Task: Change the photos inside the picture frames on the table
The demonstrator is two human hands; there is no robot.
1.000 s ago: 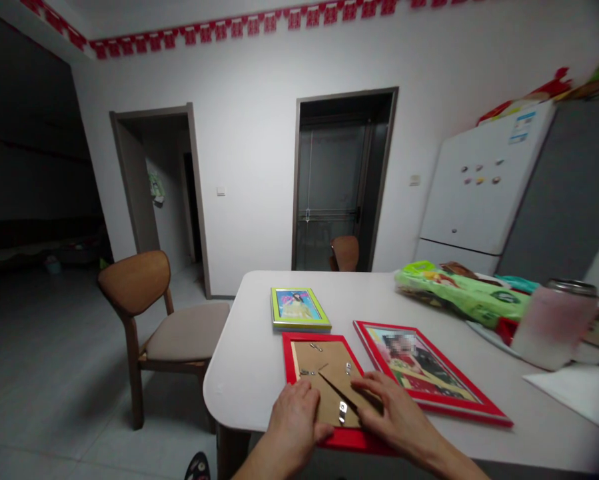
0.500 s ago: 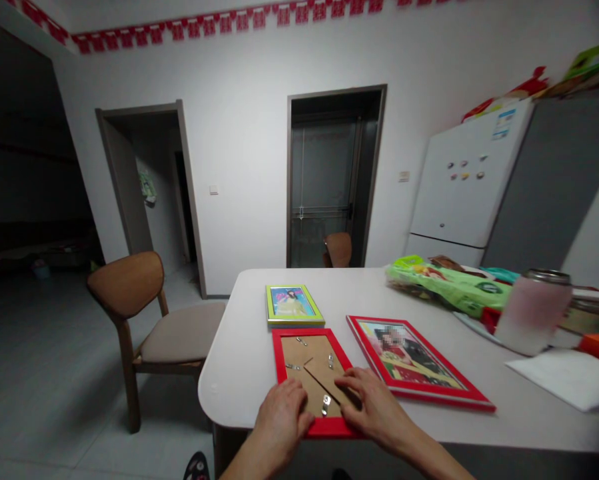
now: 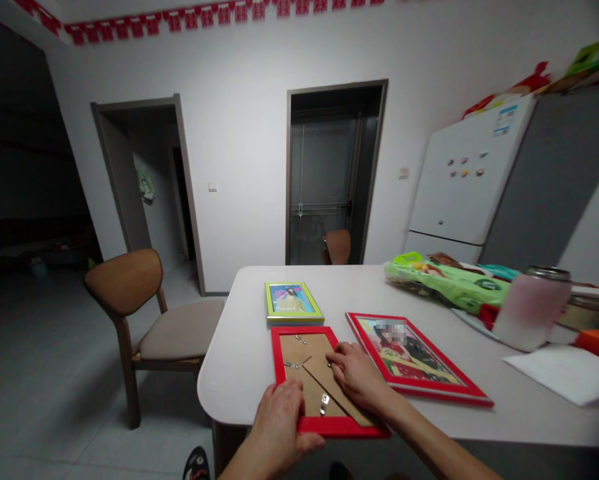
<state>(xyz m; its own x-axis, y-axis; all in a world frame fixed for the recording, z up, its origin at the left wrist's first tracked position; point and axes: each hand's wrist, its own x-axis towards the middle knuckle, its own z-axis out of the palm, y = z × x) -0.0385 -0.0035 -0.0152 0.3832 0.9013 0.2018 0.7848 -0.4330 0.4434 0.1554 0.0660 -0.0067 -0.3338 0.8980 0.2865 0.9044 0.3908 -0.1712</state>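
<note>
A red picture frame [image 3: 277,363] lies face down at the table's front edge, its brown backing board [image 3: 299,347] up. Small metal clips sit around the board, one clip [image 3: 324,404] near the bottom edge. The board's slanting stand leg [image 3: 336,393] lies flat. My left hand [image 3: 282,417] grips the frame's lower left corner, thumb along the bottom rim. My right hand [image 3: 356,380] lies over the right side, fingers curled onto a metal clip that they mostly cover; its thumb is hidden.
A second red frame [image 3: 429,395] lies photo up at the right, a small yellow-green frame [image 3: 295,321] behind. Further right are a green package [image 3: 449,287], a pinkish jar [image 3: 533,313] and white paper [image 3: 562,373]. A chair [image 3: 126,287] stands left of the table.
My right hand has moved from the frame's lower right part up to the clip on its right side. My left hand stays at the lower left corner, its thumb now lower on the rim.
</note>
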